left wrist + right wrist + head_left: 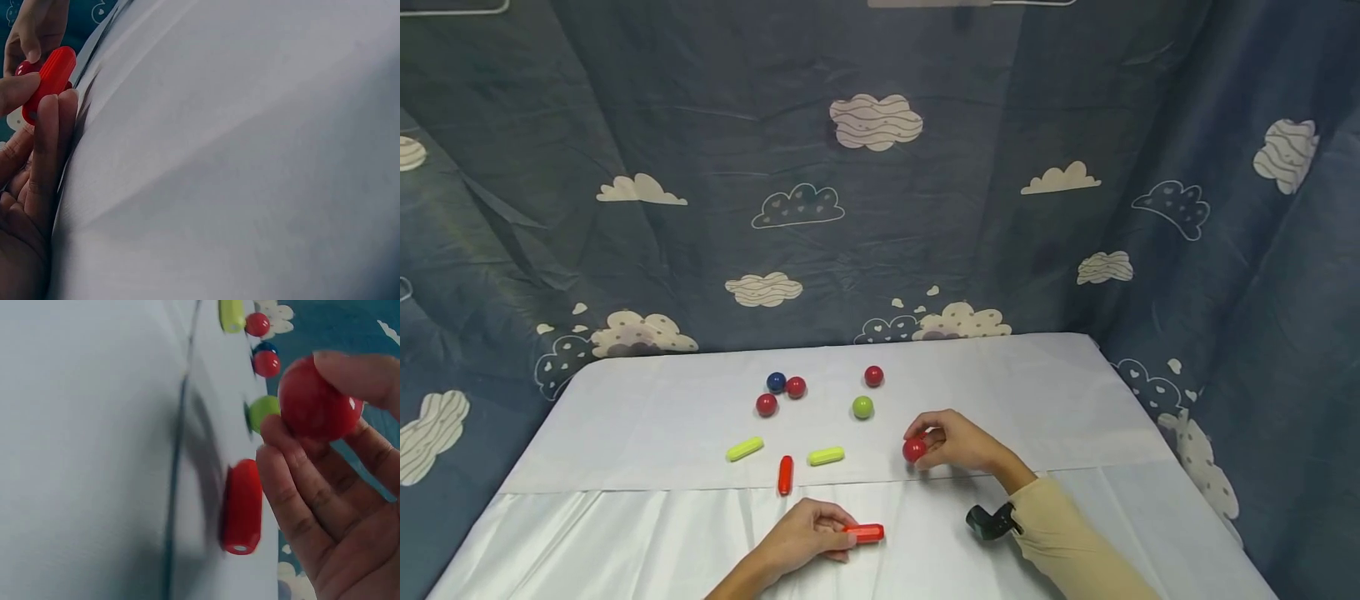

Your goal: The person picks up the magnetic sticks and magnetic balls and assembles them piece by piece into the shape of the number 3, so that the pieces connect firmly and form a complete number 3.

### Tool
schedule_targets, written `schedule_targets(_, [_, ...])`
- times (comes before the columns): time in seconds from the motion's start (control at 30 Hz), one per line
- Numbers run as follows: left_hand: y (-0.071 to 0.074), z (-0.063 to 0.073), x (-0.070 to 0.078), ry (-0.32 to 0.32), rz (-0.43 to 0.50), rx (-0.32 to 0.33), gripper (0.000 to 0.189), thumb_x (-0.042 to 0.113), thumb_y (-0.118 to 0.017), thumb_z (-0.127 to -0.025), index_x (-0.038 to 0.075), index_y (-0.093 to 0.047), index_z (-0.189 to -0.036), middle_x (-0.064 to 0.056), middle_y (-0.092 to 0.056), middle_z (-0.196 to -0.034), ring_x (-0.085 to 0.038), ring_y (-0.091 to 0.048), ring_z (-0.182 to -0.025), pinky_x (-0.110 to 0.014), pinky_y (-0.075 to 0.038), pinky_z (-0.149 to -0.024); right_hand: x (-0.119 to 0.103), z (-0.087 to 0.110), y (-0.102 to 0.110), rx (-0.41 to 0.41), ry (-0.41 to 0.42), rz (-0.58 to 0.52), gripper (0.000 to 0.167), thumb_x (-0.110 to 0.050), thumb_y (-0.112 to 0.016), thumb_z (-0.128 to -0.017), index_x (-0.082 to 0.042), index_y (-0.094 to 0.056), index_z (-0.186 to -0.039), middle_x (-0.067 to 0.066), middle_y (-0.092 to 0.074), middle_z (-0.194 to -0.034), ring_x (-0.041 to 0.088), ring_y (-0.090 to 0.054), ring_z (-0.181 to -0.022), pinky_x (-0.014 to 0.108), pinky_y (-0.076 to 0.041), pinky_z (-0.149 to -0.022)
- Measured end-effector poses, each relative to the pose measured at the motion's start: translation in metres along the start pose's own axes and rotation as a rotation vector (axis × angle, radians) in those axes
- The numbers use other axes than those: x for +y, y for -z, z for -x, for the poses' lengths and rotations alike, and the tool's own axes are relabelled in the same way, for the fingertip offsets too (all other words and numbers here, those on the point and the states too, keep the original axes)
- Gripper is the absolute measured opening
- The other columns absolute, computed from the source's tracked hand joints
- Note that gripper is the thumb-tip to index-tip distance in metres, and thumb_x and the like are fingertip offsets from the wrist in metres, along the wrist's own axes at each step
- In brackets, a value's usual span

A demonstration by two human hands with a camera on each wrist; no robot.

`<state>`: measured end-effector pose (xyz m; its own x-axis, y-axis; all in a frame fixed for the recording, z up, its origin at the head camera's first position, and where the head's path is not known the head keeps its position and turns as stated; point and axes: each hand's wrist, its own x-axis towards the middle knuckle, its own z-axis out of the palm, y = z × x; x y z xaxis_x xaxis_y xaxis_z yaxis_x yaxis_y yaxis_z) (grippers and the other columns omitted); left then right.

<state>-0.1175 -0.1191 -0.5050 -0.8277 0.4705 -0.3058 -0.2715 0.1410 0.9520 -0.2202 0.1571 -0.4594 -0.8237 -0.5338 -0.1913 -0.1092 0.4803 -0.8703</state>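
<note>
My left hand point(808, 537) pinches a red ribbed plastic stick point(869, 533) between thumb and fingertips, low over the front of the table. The left wrist view shows the same stick point(57, 72) slanting up from the fingertips. Further right, my right hand point(962, 442) holds a shiny red ball point(914, 450), with the thumb on one side and fingers curled on the other. Up close, the ball point(315, 400) hides part of the fingers. Another red stick point(243, 506) lies on the cloth beyond the right fingertips.
Two yellow-green sticks point(745, 449) and a red stick point(785, 475) lie left of centre. Behind them are a blue ball point(777, 382), a green ball point(862, 407) and several red balls point(873, 376). A white cloth point(647, 433) covers the table; a cloud-patterned curtain point(925, 250) stands behind.
</note>
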Motion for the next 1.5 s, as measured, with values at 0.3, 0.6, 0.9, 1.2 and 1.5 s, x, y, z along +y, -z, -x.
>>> schedule_targets(0.3, [-0.001, -0.001, 0.001, 0.006, -0.013, 0.009, 0.023, 0.01, -0.073, -0.084, -0.004, -0.068, -0.101, -0.004, -0.069, -0.08, -0.011, -0.067, -0.065, -0.027, -0.055, -0.066, 0.001, 0.013, -0.02, -0.138, 0.015, -0.072, 0.033, 0.004, -0.079, -0.071, -0.002, -0.064, -0.099, 0.005, -0.066, -0.094, 0.019, -0.066, -0.082, 0.029, -0.054, -0.075])
schedule_targets(0.6, [0.0, -0.001, 0.001, 0.001, -0.021, 0.007, 0.022, 0.01, -0.072, -0.084, -0.004, -0.067, -0.101, -0.004, -0.069, -0.079, -0.011, -0.066, -0.065, -0.027, -0.055, -0.066, 0.001, 0.018, -0.037, -0.209, 0.026, 0.002, 0.031, 0.005, -0.081, -0.067, -0.007, -0.066, -0.09, 0.001, -0.066, -0.081, 0.013, -0.06, -0.072, 0.023, -0.05, -0.065])
schedule_targets(0.9, [-0.003, -0.001, 0.002, 0.029, -0.038, 0.023, 0.023, 0.012, -0.073, -0.084, -0.002, -0.068, -0.101, -0.003, -0.069, -0.08, -0.011, -0.066, -0.065, -0.026, -0.055, -0.066, 0.0, 0.02, -0.047, -0.237, 0.065, 0.106, 0.033, 0.002, -0.084, -0.065, -0.014, -0.065, -0.086, -0.006, -0.061, -0.077, 0.006, -0.052, -0.066, 0.019, -0.043, -0.058])
schedule_targets(1.2, [-0.003, 0.0, 0.003, 0.025, -0.049, 0.022, 0.022, 0.011, -0.072, -0.085, -0.002, -0.067, -0.101, -0.003, -0.068, -0.079, -0.011, -0.067, -0.066, -0.027, -0.055, -0.066, -0.004, 0.02, -0.055, -0.249, 0.088, 0.077, 0.033, 0.003, -0.083, -0.066, -0.013, -0.065, -0.087, -0.006, -0.062, -0.077, 0.008, -0.052, -0.065, 0.017, -0.04, -0.055])
schedule_targets(1.5, [-0.004, -0.001, 0.002, 0.013, -0.046, 0.025, 0.021, 0.01, -0.072, -0.085, -0.003, -0.067, -0.101, -0.003, -0.068, -0.078, -0.011, -0.066, -0.066, -0.026, -0.055, -0.065, -0.004, 0.022, -0.056, -0.229, 0.079, 0.1, 0.034, 0.0, -0.084, -0.066, -0.014, -0.064, -0.089, -0.007, -0.061, -0.079, 0.009, -0.053, -0.068, 0.018, -0.041, -0.057])
